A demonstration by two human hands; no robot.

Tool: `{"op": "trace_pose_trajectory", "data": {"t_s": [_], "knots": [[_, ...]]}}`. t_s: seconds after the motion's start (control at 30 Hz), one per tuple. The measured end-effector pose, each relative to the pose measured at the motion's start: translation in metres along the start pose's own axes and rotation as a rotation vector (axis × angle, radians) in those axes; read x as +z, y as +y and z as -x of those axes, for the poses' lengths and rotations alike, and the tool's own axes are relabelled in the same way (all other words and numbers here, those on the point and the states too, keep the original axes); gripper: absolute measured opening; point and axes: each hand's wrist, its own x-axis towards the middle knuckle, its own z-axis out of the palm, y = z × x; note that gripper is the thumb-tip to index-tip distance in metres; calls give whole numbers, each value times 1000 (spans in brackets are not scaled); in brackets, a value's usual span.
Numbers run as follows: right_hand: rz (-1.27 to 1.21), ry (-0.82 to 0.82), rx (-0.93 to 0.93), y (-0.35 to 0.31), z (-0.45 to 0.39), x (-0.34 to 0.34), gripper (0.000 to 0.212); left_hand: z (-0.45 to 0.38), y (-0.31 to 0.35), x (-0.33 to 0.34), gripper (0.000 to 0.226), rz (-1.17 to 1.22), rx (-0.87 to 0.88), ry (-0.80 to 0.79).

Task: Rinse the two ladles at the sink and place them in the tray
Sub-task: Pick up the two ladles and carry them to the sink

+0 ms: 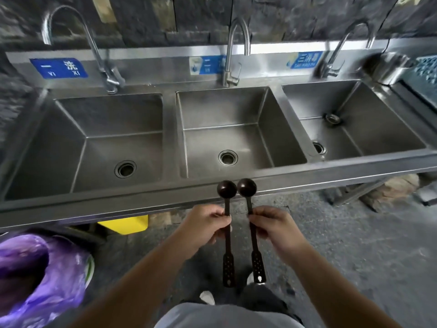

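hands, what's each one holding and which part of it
Each holds one dark ladle by the upper handle, below the bowl: the left hand pinches the left ladle, the right hand the right ladle. The perforated handle ends hang free.

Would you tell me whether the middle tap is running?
Off: no water falls from the middle tap, and the middle basin looks dry.

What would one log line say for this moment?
hands: left grips ladle, right grips ladle | sink: dry | rinse: pending
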Motion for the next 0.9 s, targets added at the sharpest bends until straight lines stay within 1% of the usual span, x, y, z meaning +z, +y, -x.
{"op": "trace_pose_trajectory", "data": {"t_s": [0.1, 0.17, 0.4, 0.5, 0.6, 0.67, 0.73, 0.9], "knots": [[-13, -11, 29, -17, -47, -13, 14, -42, 14, -3, 14, 16, -56, 31], [4, -38, 43, -28, -82, -24, 18, -73, 25, -4, 11, 32, -71, 60], [57, -131, 112, -75, -212, -68, 30, -185, 75, -5, 12, 61, -93, 178], [102, -188, 148, -96, -265, -84, 23, -230, 94, -10, 9, 73, -147, 214], [128, -220, 215, -104, -316, -95, 11, -272, 105, -15, 8, 121, -219, 262], [166, -203, 248, -101, -346, -98, 10, -301, 106, -16, 11, 171, -257, 256], [178, -150, 278, -92, -375, -100, 11, -331, 101, -19, 13, 211, -313, 267], [197, -7, 406, -44, -448, -101, 13, -410, 55, -30, 13, 202, -434, 312]]}}
